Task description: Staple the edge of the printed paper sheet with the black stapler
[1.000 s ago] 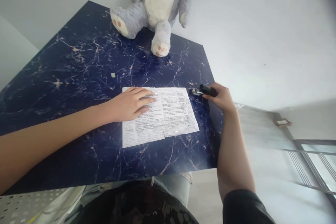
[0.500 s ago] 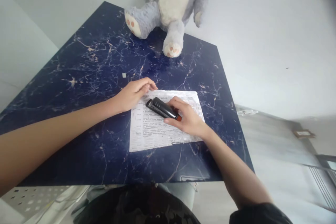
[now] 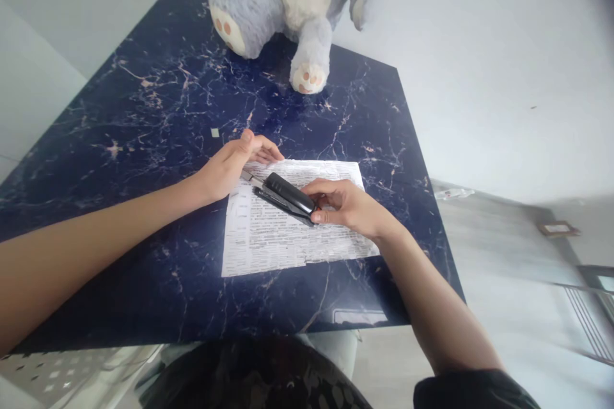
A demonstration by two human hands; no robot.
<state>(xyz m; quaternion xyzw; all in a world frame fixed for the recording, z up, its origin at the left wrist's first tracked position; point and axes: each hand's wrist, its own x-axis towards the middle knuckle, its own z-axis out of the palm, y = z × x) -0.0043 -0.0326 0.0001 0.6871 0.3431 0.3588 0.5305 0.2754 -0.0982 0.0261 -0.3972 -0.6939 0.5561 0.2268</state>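
Note:
A printed sheet of paper (image 3: 297, 239) lies on the dark blue marble-patterned table (image 3: 144, 108). My right hand (image 3: 348, 208) grips the rear end of a black stapler (image 3: 285, 195), which lies slanted over the sheet's upper left part with its jaws toward the corner. My left hand (image 3: 233, 163) rests at that top left corner, its fingers curled and pinching the paper's edge beside the stapler's front.
A grey and white plush toy (image 3: 297, 6) sits at the table's far edge, feet toward me. A small pale scrap (image 3: 214, 133) lies on the tabletop left of my left hand. The table's right edge drops to a light floor.
My right hand brought the stapler from the table's right edge onto the sheet, up to its top left corner. My left hand went from lying flat to pinching that corner.

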